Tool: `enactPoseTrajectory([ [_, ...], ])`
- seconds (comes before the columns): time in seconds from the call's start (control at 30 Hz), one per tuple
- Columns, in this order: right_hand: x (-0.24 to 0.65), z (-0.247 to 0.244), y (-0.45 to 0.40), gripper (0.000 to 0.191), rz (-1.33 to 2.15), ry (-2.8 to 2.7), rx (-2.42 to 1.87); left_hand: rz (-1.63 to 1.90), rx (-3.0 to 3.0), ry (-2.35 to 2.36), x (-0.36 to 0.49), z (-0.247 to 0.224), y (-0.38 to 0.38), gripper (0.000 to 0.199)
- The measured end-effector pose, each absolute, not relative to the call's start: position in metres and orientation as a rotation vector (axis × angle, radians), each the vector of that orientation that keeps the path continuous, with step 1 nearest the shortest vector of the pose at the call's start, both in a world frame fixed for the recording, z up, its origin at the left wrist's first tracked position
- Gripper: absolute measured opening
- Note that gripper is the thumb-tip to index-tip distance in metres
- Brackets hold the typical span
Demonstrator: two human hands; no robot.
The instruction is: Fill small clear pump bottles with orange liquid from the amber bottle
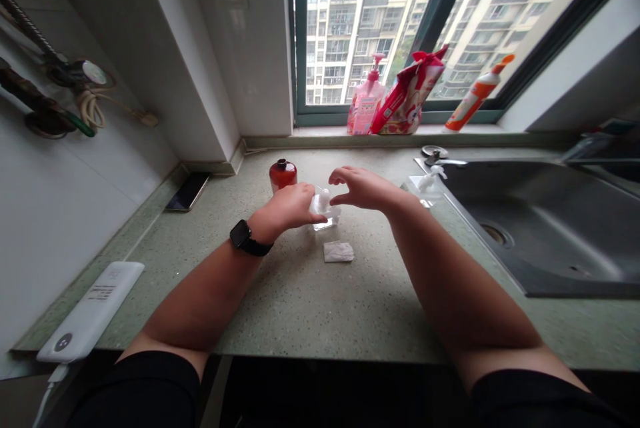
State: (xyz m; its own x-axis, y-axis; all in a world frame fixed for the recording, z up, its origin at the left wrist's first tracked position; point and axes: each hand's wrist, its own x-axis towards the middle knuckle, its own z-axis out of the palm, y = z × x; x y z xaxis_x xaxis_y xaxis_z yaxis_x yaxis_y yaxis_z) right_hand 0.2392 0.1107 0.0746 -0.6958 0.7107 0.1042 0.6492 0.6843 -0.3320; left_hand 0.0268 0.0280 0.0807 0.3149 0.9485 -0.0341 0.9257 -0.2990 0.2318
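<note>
A small clear square bottle (325, 220) with a whitish top stands on the countertop in front of me. My left hand (299, 205), with a black watch at the wrist, holds it from the left, thumb in front and fingers behind. On its other side my right hand (364, 188) hovers with thumb and fingers apart, holding nothing. Just behind my left hand is a reddish-brown bottle (283, 173) with an uncapped dark neck. A folded white tissue (339, 252) lies on the near side of the clear bottle. The pump head (433, 178) sits on another clear dispenser to the right, partly hidden by my right arm.
To the right is a steel sink (550, 228) with a faucet. A phone (188, 191) and a white power bank (93, 311) lie at left. The windowsill carries a pink pump bottle (367, 105), a red pouch (410, 98) and an orange-white bottle (475, 98).
</note>
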Motion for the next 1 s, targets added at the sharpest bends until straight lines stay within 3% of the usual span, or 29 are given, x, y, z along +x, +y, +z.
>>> enactPoseTrajectory([
  [0.6,0.231,0.083,0.107,0.025,0.536,-2.686,-0.905,0.135,2.377,1.728,0.027,0.082,0.029,0.051],
  [1.0,0.238,0.108,0.096,0.029,1.000,-2.440,-1.105,0.134,2.373,1.726,0.025,0.078,0.030,0.056],
])
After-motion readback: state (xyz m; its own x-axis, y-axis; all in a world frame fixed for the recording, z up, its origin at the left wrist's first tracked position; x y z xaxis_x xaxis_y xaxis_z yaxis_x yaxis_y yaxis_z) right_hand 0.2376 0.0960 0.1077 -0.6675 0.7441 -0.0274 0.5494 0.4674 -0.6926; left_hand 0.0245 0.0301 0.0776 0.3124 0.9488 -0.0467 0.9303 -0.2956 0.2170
